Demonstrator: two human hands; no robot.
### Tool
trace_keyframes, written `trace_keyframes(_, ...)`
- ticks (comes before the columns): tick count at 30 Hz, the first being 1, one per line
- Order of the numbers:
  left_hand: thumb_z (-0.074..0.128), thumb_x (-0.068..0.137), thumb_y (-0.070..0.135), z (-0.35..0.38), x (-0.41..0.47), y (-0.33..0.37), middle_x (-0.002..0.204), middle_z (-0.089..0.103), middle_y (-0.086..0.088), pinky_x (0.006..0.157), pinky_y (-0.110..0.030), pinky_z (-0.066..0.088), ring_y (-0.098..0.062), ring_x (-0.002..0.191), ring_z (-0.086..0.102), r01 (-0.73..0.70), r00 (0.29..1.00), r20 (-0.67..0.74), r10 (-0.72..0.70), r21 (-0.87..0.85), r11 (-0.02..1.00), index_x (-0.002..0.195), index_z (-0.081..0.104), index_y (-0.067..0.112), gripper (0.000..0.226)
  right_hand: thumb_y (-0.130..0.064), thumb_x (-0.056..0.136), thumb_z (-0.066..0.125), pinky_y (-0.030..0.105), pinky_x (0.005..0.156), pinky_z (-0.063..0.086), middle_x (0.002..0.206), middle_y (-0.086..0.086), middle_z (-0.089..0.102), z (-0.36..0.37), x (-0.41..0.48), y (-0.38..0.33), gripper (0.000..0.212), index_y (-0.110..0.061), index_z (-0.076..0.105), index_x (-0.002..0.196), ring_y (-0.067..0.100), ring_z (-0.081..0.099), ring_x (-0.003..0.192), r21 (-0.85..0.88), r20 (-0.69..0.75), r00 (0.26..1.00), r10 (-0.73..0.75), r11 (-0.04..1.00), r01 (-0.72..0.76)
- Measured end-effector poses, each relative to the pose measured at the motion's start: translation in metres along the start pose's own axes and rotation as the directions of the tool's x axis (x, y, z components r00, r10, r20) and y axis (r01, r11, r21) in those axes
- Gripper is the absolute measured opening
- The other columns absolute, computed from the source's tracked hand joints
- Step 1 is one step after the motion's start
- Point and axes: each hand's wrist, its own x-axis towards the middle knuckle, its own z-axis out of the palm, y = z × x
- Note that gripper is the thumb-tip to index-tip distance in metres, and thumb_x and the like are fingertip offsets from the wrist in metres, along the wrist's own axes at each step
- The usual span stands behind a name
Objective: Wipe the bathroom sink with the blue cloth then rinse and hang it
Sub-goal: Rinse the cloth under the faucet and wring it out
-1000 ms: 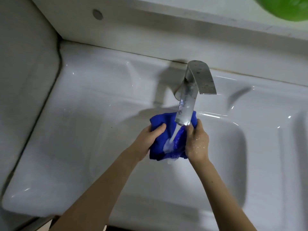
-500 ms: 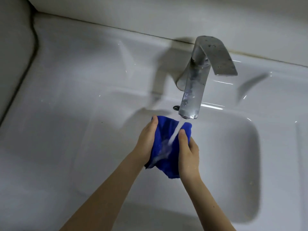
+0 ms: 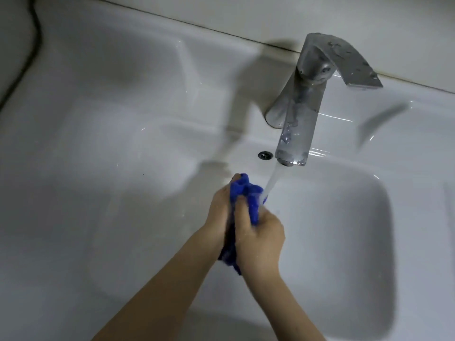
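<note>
Rinsing step: left hand [image 3: 219, 212] and right hand [image 3: 259, 238], fingers curled round the bunched blue cloth [image 3: 251, 200], hold it under the faucet [image 3: 301, 112] stream; wringing likely comes next.

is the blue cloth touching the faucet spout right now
Apart. The head view shows a clear gap between the blue cloth and the tip of the faucet spout; only the water stream bridges them.

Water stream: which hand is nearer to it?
Right. The right hand sits just below the water stream; the left hand grips the blue cloth farther to its left.
</note>
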Motion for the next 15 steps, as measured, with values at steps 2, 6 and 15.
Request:
trace_keyframes(2, 0.061, 0.08, 0.043, 0.005, 0.001, -0.01, 0.062, 0.053, -0.006, 0.061, -0.032, 0.042, -0.029, 0.063, 0.053, -0.051, 0.995, -0.084, 0.055, 0.051, 0.997, 0.062, 0.055, 0.018, 0.031, -0.045, 0.088, 0.049, 0.032, 0.047, 0.035, 0.048, 0.006, 0.042, -0.002, 0.031, -0.008, 0.05, -0.011, 0.033, 0.055, 0.022, 0.041, 0.043, -0.262, -0.079, 0.987, -0.136, 0.959, 0.111)
trace_keyframes(6, 0.053, 0.092, 0.039, 0.01, -0.004, -0.009, 0.071, 0.069, -0.008, 0.072, -0.038, 0.055, -0.027, 0.074, 0.07, -0.224, 0.943, -0.187, 0.275, 0.256, 0.94, 0.072, 0.065, 0.02, 0.03, -0.021, 0.089, 0.054, 0.033, 0.055, 0.032, 0.049, -0.003, 0.034, -0.011, 0.069, -0.006, 0.042, -0.017, 0.029, 0.055, 0.017, 0.029, 0.052, -0.058, -0.155, 0.988, 0.013, 0.998, -0.023)
trace_keyframes(15, 0.054, 0.091, 0.031, 0.008, -0.007, -0.01, 0.063, 0.061, -0.005, 0.06, -0.024, 0.049, -0.017, 0.058, 0.062, -0.023, 0.983, -0.18, 0.034, 0.063, 0.998, 0.066, 0.062, 0.014, 0.031, -0.029, 0.093, 0.049, 0.03, 0.047, 0.027, 0.044, 0.0, 0.037, -0.005, 0.052, -0.013, 0.05, -0.013, 0.03, 0.05, 0.019, 0.032, 0.043, -0.297, -0.097, 0.981, -0.165, 0.946, 0.13)
